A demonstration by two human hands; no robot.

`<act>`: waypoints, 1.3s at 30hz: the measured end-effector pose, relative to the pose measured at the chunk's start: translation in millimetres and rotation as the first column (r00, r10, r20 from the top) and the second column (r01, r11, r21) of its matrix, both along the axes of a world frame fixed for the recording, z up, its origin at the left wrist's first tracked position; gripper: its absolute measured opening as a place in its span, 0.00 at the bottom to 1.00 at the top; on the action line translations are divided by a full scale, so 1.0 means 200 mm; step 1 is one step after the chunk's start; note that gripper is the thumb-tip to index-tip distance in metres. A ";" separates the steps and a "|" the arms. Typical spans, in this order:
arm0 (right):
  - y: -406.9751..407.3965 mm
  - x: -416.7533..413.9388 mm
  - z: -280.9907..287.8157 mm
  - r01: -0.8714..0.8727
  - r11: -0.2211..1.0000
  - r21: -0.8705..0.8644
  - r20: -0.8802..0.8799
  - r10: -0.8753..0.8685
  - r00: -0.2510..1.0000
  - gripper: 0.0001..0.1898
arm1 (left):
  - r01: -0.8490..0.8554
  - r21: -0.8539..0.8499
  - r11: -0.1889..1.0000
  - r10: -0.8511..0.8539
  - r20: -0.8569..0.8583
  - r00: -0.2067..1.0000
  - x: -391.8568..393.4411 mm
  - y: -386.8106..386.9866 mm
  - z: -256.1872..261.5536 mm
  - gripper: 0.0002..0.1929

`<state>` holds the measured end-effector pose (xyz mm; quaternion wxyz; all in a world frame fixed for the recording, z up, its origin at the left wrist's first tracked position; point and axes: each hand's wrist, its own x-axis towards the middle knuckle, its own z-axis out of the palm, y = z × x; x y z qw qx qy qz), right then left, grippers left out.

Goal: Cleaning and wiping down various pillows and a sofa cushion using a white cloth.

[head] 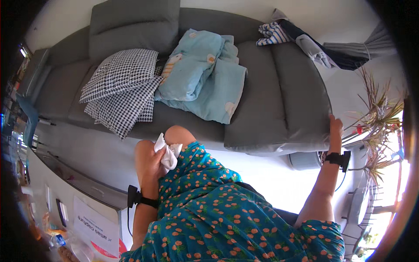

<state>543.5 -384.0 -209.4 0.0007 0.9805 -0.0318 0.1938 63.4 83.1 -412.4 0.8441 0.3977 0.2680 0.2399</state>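
My left hand [153, 161] rests by my knee and grips a crumpled white cloth [170, 158], whose corners stick up past the fingers. My right hand [336, 127] is stretched out to the far right, at the outer edge of the grey sofa [255, 114]. Its fingers meet the sofa's side, but blur and angle hide how they are bent. On the seat before me lies a folded light blue quilt [193, 72] with animal patches. Two or more houndstooth cushions [121, 73] are piled against its left side.
Striped and dark clothes [294, 34] hang over the sofa's back right corner. A spiky potted plant [376, 121] and a grey pot [304, 161] stand at the right. Left of me, a white table [59, 183] carries a printed sheet [95, 226], a phone-like object and a bottle.
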 end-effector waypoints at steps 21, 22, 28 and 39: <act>-0.03 -0.17 0.16 -0.006 0.706 0.709 -0.300 0.309 0.903 0.34 | 0.026 0.169 0.985 -0.004 -0.133 0.991 0.03 0.03 0.08 0.18; 0.05 -0.22 0.21 -0.019 0.673 0.739 -0.337 0.395 0.854 0.30 | 0.013 0.168 0.986 0.010 -0.133 0.991 0.03 0.03 0.06 0.18; 0.13 -0.26 0.20 -0.041 0.577 0.816 -0.265 0.436 0.860 0.24 | 0.024 0.170 0.985 0.002 -0.147 0.989 0.02 0.06 -0.03 0.17; 0.46 -0.51 0.44 -0.455 0.519 0.724 0.027 0.637 0.771 0.12 | 0.375 0.831 0.410 0.408 -0.535 0.740 0.05 0.00 0.34 0.18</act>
